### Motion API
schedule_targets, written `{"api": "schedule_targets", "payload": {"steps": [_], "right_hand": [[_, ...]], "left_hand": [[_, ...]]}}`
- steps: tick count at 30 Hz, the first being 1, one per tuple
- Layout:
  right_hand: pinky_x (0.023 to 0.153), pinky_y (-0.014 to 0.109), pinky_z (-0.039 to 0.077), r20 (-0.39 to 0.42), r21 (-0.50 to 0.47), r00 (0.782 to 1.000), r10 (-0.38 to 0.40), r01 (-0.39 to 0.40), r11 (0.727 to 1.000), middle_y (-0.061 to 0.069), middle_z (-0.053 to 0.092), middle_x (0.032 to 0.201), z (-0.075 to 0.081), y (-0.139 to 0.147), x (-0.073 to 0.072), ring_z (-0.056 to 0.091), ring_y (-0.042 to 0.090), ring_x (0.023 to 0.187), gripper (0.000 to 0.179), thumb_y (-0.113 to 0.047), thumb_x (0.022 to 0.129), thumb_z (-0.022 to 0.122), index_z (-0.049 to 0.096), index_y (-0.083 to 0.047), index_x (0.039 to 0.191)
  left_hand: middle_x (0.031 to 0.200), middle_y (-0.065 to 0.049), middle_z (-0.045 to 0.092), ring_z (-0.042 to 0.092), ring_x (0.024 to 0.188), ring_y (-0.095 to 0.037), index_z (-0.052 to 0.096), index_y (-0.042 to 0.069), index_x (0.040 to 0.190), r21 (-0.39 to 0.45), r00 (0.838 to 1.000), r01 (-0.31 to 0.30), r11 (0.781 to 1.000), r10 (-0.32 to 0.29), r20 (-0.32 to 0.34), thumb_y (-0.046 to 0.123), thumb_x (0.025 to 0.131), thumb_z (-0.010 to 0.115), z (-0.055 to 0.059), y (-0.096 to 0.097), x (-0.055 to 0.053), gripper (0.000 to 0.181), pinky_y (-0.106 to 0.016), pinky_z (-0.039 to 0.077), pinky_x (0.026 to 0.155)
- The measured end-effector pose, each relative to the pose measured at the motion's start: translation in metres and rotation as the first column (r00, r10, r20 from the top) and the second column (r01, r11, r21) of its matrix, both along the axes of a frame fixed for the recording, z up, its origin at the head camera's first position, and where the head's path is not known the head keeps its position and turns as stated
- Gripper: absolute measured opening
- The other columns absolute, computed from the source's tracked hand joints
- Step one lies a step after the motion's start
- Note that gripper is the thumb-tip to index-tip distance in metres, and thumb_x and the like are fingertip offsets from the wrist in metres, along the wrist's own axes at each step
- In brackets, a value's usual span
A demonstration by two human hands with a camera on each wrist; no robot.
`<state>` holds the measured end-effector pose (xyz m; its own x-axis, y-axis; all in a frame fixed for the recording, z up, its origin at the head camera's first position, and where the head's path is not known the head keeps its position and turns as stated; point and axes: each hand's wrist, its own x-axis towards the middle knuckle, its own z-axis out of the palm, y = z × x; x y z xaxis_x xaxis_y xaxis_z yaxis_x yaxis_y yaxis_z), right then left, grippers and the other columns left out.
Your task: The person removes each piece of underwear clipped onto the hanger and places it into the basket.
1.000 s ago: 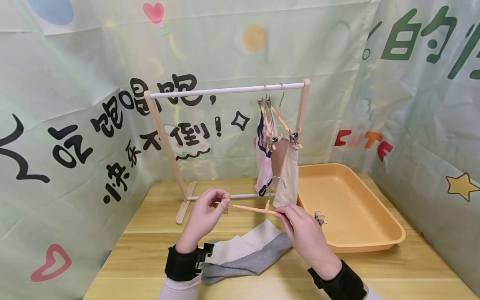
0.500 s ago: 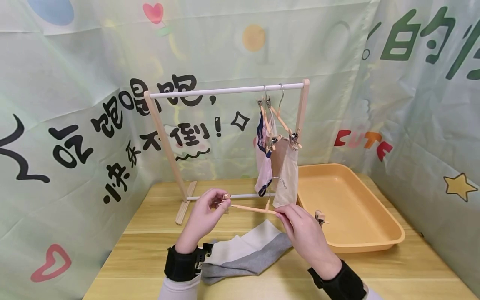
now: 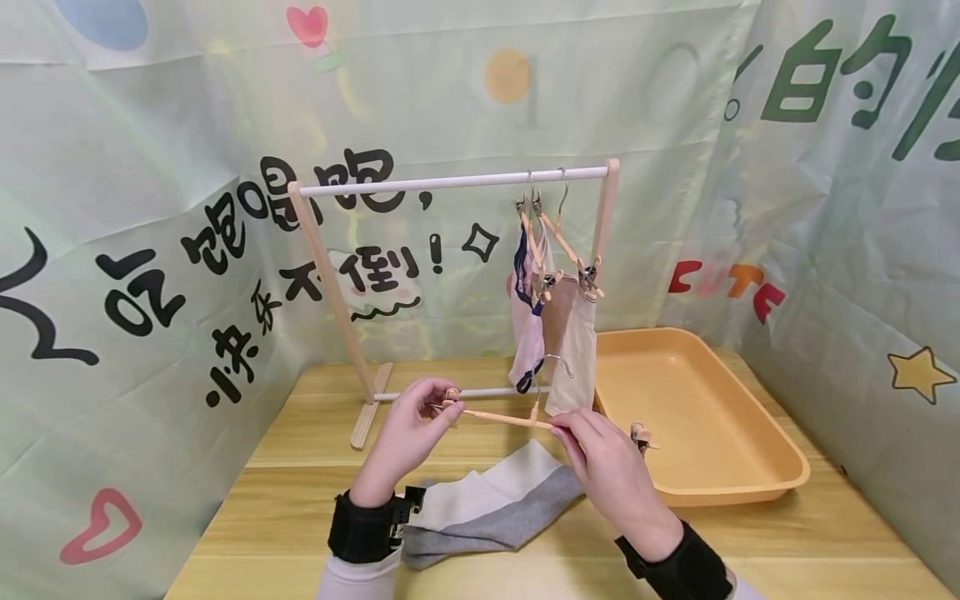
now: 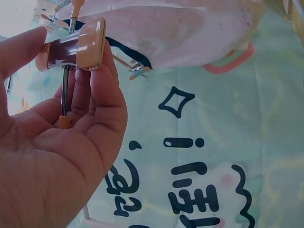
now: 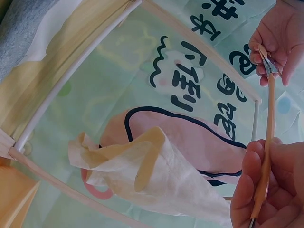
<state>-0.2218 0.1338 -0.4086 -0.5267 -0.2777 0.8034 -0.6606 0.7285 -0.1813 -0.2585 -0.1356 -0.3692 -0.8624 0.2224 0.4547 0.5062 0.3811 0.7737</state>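
Note:
In the head view, a peach clip hanger [image 3: 502, 417] is held level above the table, its metal hook pointing up. My left hand [image 3: 408, 433] pinches the clip [image 4: 71, 50] at the hanger's left end between thumb and fingers. Along the bar's right part, my right hand [image 3: 611, 467] grips with thumb and fingers. The other clip [image 3: 640, 435] sticks out beyond that hand. A folded grey and white garment [image 3: 517, 521] lies on the table below the hanger, partly hidden by my right hand. Nothing hangs from the held hanger.
Behind my hands stands a small clothes rack [image 3: 457, 181] with a white rail. A pink garment [image 3: 528, 342] with dark trim and a cream garment [image 3: 577, 358] hang at its right end from clip hangers. An orange tray [image 3: 791, 479] sits on the right; printed cloth surrounds the table.
The clip in my left fingers has turned slightly on the bar. Both hands and the hanger stay in nearly the same place.

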Motion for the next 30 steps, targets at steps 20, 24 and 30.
{"api": "schedule_targets", "payload": {"steps": [20, 24, 30], "right_hand": [[0.067, 0.035, 0.056, 0.01, 0.011, 1.0, 0.007, -0.007, 1.0, 0.0, 0.064, 0.089, -0.001, 0.0, 0.0, 0.059, 0.012, 0.083, 0.021, -0.007, 0.081, 0.072, 0.066, -0.01, 0.101], [0.065, 0.034, 0.055, 0.003, 0.011, 1.0, 0.009, -0.009, 1.0, 0.0, 0.064, 0.089, -0.001, -0.001, 0.0, 0.058, 0.012, 0.081, 0.021, -0.007, 0.081, 0.071, 0.066, -0.01, 0.101], [0.067, 0.036, 0.054, -0.002, 0.005, 1.0, -0.002, 0.002, 1.0, 0.001, 0.064, 0.09, -0.001, -0.001, -0.001, 0.057, 0.014, 0.082, 0.02, -0.009, 0.081, 0.072, 0.067, -0.009, 0.101]], "left_hand": [[0.092, -0.004, 0.062, 0.058, 0.081, -0.014, 0.064, 0.015, 0.097, -0.021, 0.999, 0.007, 1.0, -0.007, -0.04, 0.029, 0.088, 0.066, -0.002, -0.003, 0.0, 0.017, -0.038, 0.052, 0.069], [0.092, -0.003, 0.061, 0.058, 0.08, -0.013, 0.063, 0.017, 0.097, -0.018, 0.999, 0.013, 1.0, -0.014, -0.051, 0.029, 0.088, 0.066, -0.001, -0.003, 0.0, 0.015, -0.037, 0.052, 0.068], [0.091, -0.003, 0.061, 0.058, 0.078, -0.013, 0.062, 0.016, 0.097, -0.003, 0.998, 0.029, 1.0, -0.029, -0.064, 0.029, 0.089, 0.064, 0.0, -0.004, 0.0, 0.015, -0.04, 0.052, 0.067]]}}
